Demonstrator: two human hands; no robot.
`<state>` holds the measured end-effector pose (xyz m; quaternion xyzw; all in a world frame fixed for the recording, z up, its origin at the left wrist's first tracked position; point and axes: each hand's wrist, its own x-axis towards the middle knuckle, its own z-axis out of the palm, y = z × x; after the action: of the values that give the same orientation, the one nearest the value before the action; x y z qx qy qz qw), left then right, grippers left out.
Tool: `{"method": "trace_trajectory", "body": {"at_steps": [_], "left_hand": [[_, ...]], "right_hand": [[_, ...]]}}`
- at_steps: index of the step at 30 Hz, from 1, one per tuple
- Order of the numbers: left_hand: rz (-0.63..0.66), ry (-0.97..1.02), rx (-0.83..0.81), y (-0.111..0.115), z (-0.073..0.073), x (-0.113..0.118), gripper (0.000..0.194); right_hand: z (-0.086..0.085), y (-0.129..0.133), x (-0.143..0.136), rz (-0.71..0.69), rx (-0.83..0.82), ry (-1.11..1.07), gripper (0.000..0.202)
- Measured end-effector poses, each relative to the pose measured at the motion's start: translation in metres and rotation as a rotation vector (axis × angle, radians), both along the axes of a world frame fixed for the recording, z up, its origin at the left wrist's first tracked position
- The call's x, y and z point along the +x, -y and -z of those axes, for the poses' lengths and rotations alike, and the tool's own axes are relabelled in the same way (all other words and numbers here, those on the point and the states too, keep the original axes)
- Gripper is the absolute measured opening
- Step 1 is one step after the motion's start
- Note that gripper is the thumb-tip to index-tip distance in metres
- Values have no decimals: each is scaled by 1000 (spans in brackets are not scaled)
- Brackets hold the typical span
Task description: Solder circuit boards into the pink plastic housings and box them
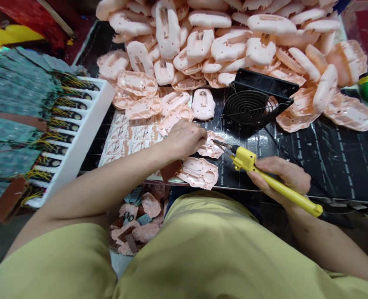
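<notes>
at the middle of the frame we have a small pink shell lying open, its inside facing up. our yellow soldering iron points at it from the right, tip over the shell; we cannot tell whether it touches. our right hand is clamped around the iron's handle. our left hand sits at the shell's left edge, fingertips bunched; what they pinch, we cannot tell. just below lies a second open shell. a black fan stands right of centre, above the iron. a heap of pink shells fills the top, and a white foam tray stands at left.
</notes>
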<state>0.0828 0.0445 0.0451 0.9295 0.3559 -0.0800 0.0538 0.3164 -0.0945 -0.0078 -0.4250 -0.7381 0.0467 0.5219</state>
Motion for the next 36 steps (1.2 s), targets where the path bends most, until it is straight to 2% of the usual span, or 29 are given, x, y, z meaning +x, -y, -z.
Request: {"method": "trace_trajectory", "body": {"at_steps": [8, 16, 21, 25, 28, 30, 33, 36], "left_hand": [[36, -36, 88, 0, 6, 4, 30], [24, -74, 69, 2, 4, 7, 30], [26, -68, 69, 1, 3, 6, 30], [35, -72, 73, 1, 6, 5, 28], [43, -60, 66, 3, 6, 9, 28], [37, -51, 59, 4, 1, 9, 27], [-70, 62, 63, 0, -16, -6, 26], [-289, 170, 54, -5, -33, -46, 29]], "right_hand": [[-2, -4, -4, -45, 28, 44, 25], [-13, -5, 1, -112, 29, 163, 24], [-12, 4, 9, 4, 11, 63, 34], [-7, 7, 9, 18, 10, 102, 42], [-14, 8, 4, 128, 38, 151, 56], [-20, 7, -1, 148, 80, 186, 61], [-25, 3, -11, 30, 30, 248, 58], [-19, -4, -17, -73, -29, 342, 35]]}}
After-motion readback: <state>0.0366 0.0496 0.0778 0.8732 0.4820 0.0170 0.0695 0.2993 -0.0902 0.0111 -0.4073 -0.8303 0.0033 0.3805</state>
